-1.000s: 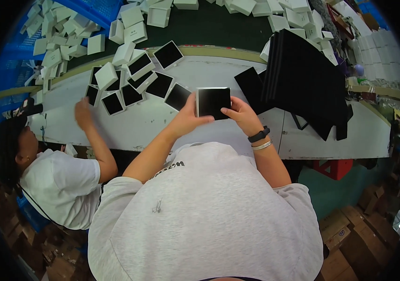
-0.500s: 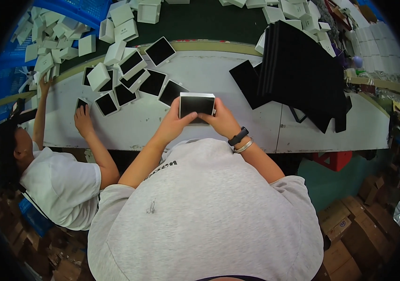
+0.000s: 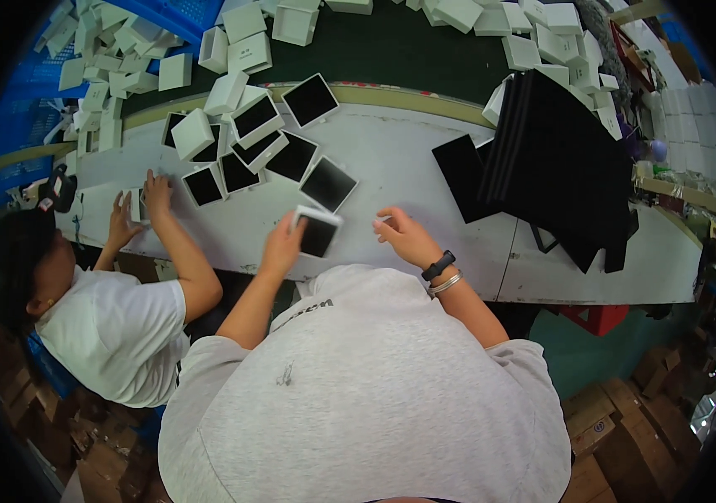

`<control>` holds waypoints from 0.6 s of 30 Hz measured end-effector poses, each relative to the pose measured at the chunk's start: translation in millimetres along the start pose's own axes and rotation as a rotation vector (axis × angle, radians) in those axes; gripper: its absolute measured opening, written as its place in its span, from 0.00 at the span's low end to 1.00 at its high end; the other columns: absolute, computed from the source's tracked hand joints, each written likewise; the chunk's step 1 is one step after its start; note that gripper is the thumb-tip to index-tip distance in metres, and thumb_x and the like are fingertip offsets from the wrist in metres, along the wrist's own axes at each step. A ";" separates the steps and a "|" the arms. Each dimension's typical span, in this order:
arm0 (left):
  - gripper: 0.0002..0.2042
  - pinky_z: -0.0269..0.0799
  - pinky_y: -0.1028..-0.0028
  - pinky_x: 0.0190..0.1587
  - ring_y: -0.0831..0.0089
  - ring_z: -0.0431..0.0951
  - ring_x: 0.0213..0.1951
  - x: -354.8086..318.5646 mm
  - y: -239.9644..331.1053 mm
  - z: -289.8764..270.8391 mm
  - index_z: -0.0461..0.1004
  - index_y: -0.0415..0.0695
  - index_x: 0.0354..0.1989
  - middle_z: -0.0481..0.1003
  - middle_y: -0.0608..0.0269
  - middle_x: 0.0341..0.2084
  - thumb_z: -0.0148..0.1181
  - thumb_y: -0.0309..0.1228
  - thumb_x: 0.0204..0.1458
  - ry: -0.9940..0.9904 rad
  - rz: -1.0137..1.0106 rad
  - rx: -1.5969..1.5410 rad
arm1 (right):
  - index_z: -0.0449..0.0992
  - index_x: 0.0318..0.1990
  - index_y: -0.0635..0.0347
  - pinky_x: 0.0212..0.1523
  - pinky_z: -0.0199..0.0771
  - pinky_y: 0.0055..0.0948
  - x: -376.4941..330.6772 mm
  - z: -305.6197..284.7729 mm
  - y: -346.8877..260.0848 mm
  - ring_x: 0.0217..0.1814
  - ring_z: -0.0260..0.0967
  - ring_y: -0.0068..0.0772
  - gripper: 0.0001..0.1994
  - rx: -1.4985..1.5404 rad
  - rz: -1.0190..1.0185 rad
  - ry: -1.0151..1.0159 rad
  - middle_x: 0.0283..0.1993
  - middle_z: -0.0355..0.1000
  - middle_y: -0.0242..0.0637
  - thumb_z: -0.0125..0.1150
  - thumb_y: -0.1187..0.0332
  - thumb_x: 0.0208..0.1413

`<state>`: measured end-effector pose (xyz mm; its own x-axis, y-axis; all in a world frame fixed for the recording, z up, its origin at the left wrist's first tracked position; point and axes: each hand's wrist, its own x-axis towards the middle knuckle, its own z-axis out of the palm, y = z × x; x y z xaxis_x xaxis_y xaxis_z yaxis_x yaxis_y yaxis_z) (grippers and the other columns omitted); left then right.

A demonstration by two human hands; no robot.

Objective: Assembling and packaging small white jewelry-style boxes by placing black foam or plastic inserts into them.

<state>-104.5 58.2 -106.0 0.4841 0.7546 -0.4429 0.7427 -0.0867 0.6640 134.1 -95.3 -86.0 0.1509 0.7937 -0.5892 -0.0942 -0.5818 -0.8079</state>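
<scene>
My left hand (image 3: 281, 246) grips a small white box with a black lining (image 3: 319, 234) by its left side, just above the near part of the grey table. The box is tilted, its black inner face turned up. To the right of it my right hand (image 3: 410, 239) hovers empty, fingers loosely bent and apart. Just beyond the held box lies another black-lined white box (image 3: 329, 184). Further left and back, several similar boxes (image 3: 292, 157) lie in a loose, partly overlapping cluster.
A stack of black foam-like sheets (image 3: 563, 172) lies on the table (image 3: 400, 151) at right, beside a loose black piece (image 3: 464, 176). Closed white boxes (image 3: 459, 14) are heaped along the far dark green surface (image 3: 366, 59). At left, a co-worker's hands (image 3: 157, 197) are around a small box.
My right hand has let go of the box and moved right. My left hand has carried it left and nearer me, turning it. The co-worker has brought both hands together at a box.
</scene>
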 end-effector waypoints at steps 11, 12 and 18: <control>0.17 0.62 0.61 0.53 0.56 0.69 0.49 120.3 101.1 -59.5 0.70 0.40 0.46 0.71 0.54 0.43 0.60 0.24 0.46 0.755 0.680 0.365 | 0.68 0.50 0.64 0.38 0.72 0.27 70.9 -86.9 -21.5 0.36 0.71 0.29 0.21 -0.074 -0.144 0.346 0.40 0.73 0.41 0.61 0.59 0.55; 0.17 0.62 0.60 0.53 0.55 0.69 0.50 152.0 112.8 -67.6 0.71 0.41 0.46 0.71 0.54 0.45 0.62 0.25 0.45 0.720 0.637 0.399 | 0.68 0.50 0.64 0.40 0.71 0.25 70.8 -82.3 -27.1 0.37 0.70 0.27 0.19 -0.106 -0.114 0.285 0.40 0.73 0.39 0.60 0.61 0.56; 0.33 0.64 0.61 0.57 0.55 0.70 0.53 266.9 118.7 -145.0 0.66 0.39 0.55 0.70 0.53 0.52 0.65 0.45 0.43 0.459 -0.501 0.647 | 0.69 0.49 0.62 0.41 0.71 0.26 48.7 -74.4 -8.0 0.38 0.71 0.29 0.19 -0.126 -0.067 0.089 0.40 0.74 0.39 0.61 0.60 0.56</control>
<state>45.8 343.7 -58.0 -0.0893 0.9727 -0.2140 0.9949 0.0771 -0.0647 215.4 -65.2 -107.3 0.2395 0.8158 -0.5264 0.0420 -0.5504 -0.8338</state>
